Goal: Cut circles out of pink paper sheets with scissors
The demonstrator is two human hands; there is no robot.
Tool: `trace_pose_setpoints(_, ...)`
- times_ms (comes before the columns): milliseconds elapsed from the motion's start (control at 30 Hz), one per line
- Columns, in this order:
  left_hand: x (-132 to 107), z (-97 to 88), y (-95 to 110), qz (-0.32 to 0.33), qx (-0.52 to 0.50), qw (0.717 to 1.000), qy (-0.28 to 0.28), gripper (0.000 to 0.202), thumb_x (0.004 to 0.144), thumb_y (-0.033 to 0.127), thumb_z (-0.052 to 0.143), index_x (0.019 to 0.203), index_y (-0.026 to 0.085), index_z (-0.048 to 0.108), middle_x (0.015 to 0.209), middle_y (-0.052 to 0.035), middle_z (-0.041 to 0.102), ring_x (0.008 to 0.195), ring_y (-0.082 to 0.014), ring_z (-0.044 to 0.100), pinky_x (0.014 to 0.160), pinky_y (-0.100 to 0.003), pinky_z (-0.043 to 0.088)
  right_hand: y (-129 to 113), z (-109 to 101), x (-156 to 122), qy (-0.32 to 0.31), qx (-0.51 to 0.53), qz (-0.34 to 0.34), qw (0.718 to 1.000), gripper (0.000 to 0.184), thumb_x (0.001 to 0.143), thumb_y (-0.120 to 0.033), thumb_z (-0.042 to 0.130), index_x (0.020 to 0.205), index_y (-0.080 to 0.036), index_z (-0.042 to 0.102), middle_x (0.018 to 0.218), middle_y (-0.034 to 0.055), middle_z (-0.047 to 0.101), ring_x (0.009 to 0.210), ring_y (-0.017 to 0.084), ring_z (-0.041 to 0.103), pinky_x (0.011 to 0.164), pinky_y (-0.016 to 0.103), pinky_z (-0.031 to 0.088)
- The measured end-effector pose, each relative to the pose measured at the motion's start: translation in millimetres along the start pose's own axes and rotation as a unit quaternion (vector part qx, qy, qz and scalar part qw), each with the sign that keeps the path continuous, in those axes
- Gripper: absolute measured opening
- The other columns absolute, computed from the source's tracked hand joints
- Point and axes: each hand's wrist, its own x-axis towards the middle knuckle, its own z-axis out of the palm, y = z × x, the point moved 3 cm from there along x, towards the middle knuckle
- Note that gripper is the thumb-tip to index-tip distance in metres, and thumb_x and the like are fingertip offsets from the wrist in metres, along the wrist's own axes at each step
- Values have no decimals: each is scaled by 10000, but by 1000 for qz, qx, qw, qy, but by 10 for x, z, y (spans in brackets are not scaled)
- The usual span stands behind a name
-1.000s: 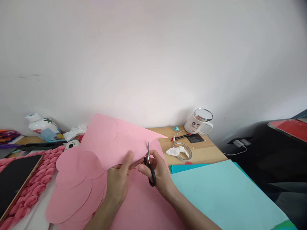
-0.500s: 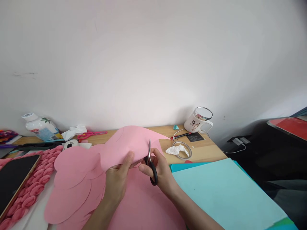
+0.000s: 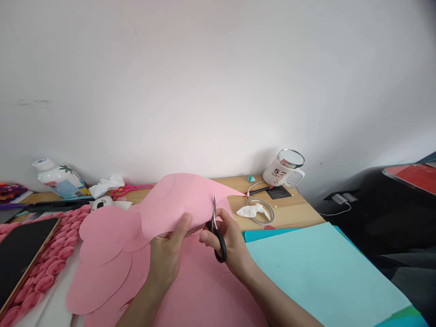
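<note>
My left hand (image 3: 167, 253) pinches the near edge of a large pink paper sheet (image 3: 177, 204) and holds it lifted off the desk, thumb on top. My right hand (image 3: 229, 241) grips black-handled scissors (image 3: 216, 234), fingers through the loops, blades pointing up and cutting into the sheet's edge. Faint curved outlines show on the sheet. Cut pink petal shapes (image 3: 102, 254) lie stacked on the desk to the left of my left hand.
Light blue paper sheets (image 3: 323, 272) lie at the right. A white mug (image 3: 284, 171), crumpled tissue in a ring (image 3: 254, 211), a white bottle (image 3: 57, 181), pink scissors (image 3: 131, 188), a dark tablet (image 3: 20, 254) and pink rosettes (image 3: 51, 268) stand around the wooden desk (image 3: 293, 213). A wall lies behind.
The pink sheet's far part has dropped and curled lower than a second ago. The scissors have shifted slightly right along the edge. My left hand keeps its pinch.
</note>
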Motion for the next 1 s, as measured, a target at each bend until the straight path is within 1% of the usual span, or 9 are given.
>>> trace_pose_setpoints(100, 6, -1, 2, 2, 0, 1000, -2, 491, 596, 258, 783, 1057, 128, 673, 869, -71, 746, 886, -282, 670, 804, -379, 554, 5, -3, -6, 7, -5, -3, 1000, 464, 606, -453, 775, 758, -222, 403, 562, -72, 464, 517, 102, 415, 481, 224, 315)
trace_pose_setpoints(233, 20, -27, -16, 4, 7, 1000, -6, 444, 592, 263, 784, 999, 111, 692, 904, -91, 740, 910, -302, 660, 790, -392, 560, 2, 2, -6, 12, -7, -9, 1000, 466, 599, -477, 767, 753, -217, 412, 585, -58, 499, 520, 105, 438, 487, 231, 344)
trace_pose_setpoints(333, 32, -49, -22, -1, 17, 1000, -1, 424, 572, 274, 793, 951, 107, 704, 931, -103, 735, 945, -315, 646, 807, -402, 554, -5, 4, -2, 15, -12, 1, 1000, 473, 590, -471, 774, 751, -220, 406, 566, -63, 478, 520, 108, 428, 475, 225, 320)
trace_pose_setpoints(433, 35, -51, -9, 1, 23, 1000, 5, 434, 559, 264, 799, 958, 122, 701, 982, -99, 725, 992, -304, 627, 867, -397, 523, -21, -2, 1, 13, -11, 7, 1000, 474, 592, -445, 783, 752, -224, 395, 565, -69, 455, 523, 102, 387, 471, 216, 291)
trace_pose_setpoints(500, 32, -36, -1, 2, 19, 1000, -3, 441, 557, 253, 799, 967, 124, 699, 997, -103, 721, 1012, -307, 617, 879, -403, 516, -29, -9, 2, 12, -8, 3, 1000, 472, 595, -435, 784, 758, -225, 394, 583, -67, 459, 527, 97, 367, 472, 212, 286)
trace_pose_setpoints(633, 24, -13, 1, -2, 10, 1000, -14, 383, 559, 253, 798, 912, 133, 712, 955, -95, 734, 1001, -314, 624, 841, -399, 535, -20, -20, 4, 12, -6, -4, 1000, 475, 586, -447, 786, 769, -228, 406, 611, -60, 481, 530, 96, 369, 471, 211, 293)
trace_pose_setpoints(733, 23, -9, 1, -2, 16, 1000, -13, 359, 558, 272, 798, 879, 132, 720, 893, -88, 744, 995, -307, 626, 854, -391, 525, -4, -24, 5, 14, -7, -4, 1000, 467, 592, -450, 782, 783, -227, 419, 618, -56, 494, 536, 99, 393, 470, 209, 297)
trace_pose_setpoints(867, 22, -12, 7, 4, 27, 1000, -9, 373, 573, 285, 786, 896, 111, 716, 854, -96, 743, 1017, -312, 611, 877, -404, 509, -1, -25, 3, 14, -6, -2, 1000, 458, 600, -440, 780, 797, -223, 429, 604, -55, 508, 534, 102, 409, 467, 208, 301)
trace_pose_setpoints(1000, 24, -14, 2, -2, 20, 1000, -17, 350, 581, 270, 777, 886, 110, 716, 831, -94, 742, 991, -319, 621, 842, -409, 526, -3, -25, 1, 15, -10, 0, 1000, 437, 608, -425, 779, 793, -222, 439, 581, -60, 495, 537, 107, 429, 469, 210, 314)
